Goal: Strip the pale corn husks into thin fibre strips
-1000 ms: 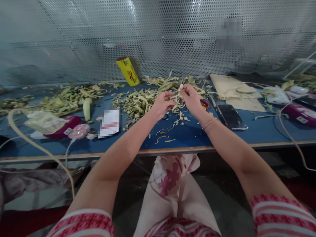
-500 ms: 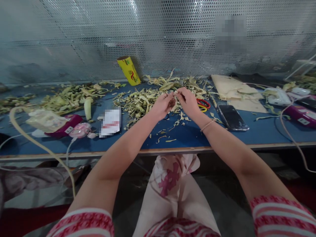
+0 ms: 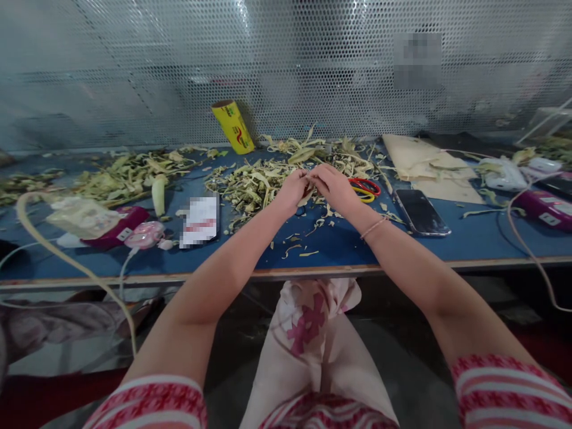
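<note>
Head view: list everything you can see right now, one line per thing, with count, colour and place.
Peel pile: one, pale green, table centre, under both hands.
Second pile: one, green, left of centre.
Stalk: one, pale green, beside the second pile.
Roll: one, yellow, leaning on the mesh wall.
Scissors: one, red and yellow handles, right of the hands.
Phone: one, black, flat, right of the scissors.
Cardboard: one, tan, right rear.
Bag: one, clear, left.
Table: one, blue top.
Left hand: fingers curled in the peels, touching the right hand; grip hidden.
Right hand: over the peels, bracelet on wrist; grip hidden.
</note>
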`<action>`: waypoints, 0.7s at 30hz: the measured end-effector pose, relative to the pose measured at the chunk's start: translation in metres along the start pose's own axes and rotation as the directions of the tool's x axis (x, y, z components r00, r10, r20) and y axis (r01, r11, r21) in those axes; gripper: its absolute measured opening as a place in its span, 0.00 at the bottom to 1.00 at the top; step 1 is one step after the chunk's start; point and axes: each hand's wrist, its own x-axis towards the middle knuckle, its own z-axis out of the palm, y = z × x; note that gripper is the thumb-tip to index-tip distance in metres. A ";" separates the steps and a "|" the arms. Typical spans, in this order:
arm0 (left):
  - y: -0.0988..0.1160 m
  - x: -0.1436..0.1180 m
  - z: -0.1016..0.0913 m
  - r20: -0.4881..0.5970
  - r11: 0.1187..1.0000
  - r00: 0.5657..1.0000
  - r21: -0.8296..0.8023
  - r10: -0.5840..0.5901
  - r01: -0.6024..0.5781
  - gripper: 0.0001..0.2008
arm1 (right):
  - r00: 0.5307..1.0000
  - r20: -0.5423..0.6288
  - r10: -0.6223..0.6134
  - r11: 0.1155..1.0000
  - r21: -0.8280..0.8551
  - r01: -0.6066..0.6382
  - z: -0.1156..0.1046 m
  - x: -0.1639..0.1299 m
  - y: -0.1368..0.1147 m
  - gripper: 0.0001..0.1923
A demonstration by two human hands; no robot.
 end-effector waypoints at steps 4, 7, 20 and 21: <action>0.003 -0.001 -0.001 -0.006 0.999 0.999 -0.008 -0.034 0.034 0.07 | 0.998 0.050 -0.034 0.999 -0.020 0.035 0.001 -0.001 0.000 0.12; 0.003 0.001 -0.004 0.007 0.998 0.998 -0.001 -0.068 0.068 0.07 | 0.995 0.078 -0.057 0.997 -0.040 0.060 0.001 -0.001 0.001 0.12; 0.002 0.001 -0.004 0.073 0.996 0.994 -0.024 -0.079 0.081 0.13 | 0.993 0.108 -0.038 0.999 -0.027 0.041 0.004 -0.001 0.009 0.08; 0.002 0.001 -0.004 0.074 0.996 0.994 -0.031 -0.080 0.083 0.14 | 0.992 0.119 -0.029 0.999 -0.032 0.033 0.004 -0.001 0.009 0.09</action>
